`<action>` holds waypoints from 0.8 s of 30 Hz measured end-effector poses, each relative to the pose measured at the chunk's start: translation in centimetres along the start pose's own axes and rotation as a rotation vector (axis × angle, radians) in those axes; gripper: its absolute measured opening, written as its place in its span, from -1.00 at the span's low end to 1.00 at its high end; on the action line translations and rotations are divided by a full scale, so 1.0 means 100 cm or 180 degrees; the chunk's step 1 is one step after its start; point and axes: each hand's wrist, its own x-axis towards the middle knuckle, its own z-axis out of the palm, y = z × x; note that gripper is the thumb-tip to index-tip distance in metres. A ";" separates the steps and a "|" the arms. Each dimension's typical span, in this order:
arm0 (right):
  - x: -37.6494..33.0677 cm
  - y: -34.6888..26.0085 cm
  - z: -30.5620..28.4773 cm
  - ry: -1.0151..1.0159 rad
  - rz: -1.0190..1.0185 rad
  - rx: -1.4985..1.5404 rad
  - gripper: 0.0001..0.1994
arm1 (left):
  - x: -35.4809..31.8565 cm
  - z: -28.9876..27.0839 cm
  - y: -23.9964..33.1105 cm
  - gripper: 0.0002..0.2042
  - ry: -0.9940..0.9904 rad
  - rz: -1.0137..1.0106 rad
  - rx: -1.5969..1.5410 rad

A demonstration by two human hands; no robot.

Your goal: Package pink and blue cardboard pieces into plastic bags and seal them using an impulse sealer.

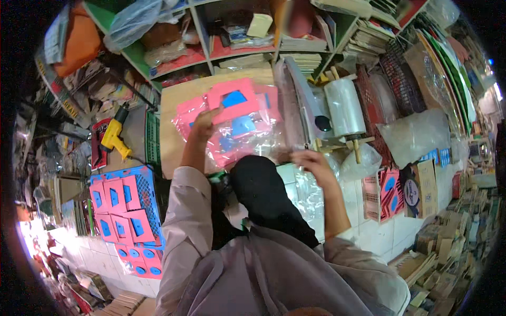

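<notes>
Pink card frame point(234, 100) with a blue window, sleeved in clear film, sits atop a slippery stack on the wooden bench point(171, 110); it looks light, stiffish and best pinched at an edge. Left hand point(203, 124) clamps its lower left corner, fingers closed. Right hand point(308, 158) pinches loose plastic film point(308, 189), fingers narrow.

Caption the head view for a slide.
Left hand holds pink frame over board; right hand grips clear film.
</notes>
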 end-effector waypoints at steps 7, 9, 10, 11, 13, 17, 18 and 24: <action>0.068 0.079 -0.089 0.2453 0.0411 0.0456 -0.82 | 0.005 -0.004 0.004 -0.70 -0.0137 0.0293 0.0712; 0.101 0.092 -0.092 0.2273 0.0327 0.1319 -0.84 | 0.010 -0.006 0.004 -0.67 -0.0195 -0.0041 0.0212; 0.113 0.097 -0.094 0.2163 0.0287 0.1696 -0.84 | 0.013 -0.007 0.003 -0.65 -0.0117 -0.0309 -0.0275; 0.120 0.099 -0.099 0.2111 0.0108 0.1882 -0.84 | 0.017 -0.009 0.003 -0.62 -0.0129 -0.0278 -0.0021; 0.126 0.100 -0.115 0.2137 -0.0106 0.2152 -0.83 | 0.021 -0.011 -0.002 -0.57 -0.0092 -0.0070 0.0380; 0.114 0.093 -0.167 0.2909 -0.0575 0.2580 -0.77 | 0.033 0.003 -0.015 -0.75 -0.0654 0.1587 0.2559; 0.105 0.096 -0.178 0.2914 -0.0724 0.2242 -0.90 | 0.037 0.014 -0.020 -0.76 -0.0918 0.2217 0.3057; 0.077 0.087 -0.205 0.3949 -0.0725 -0.1576 -0.72 | 0.044 0.089 -0.048 -0.75 -0.1041 0.0409 -0.0125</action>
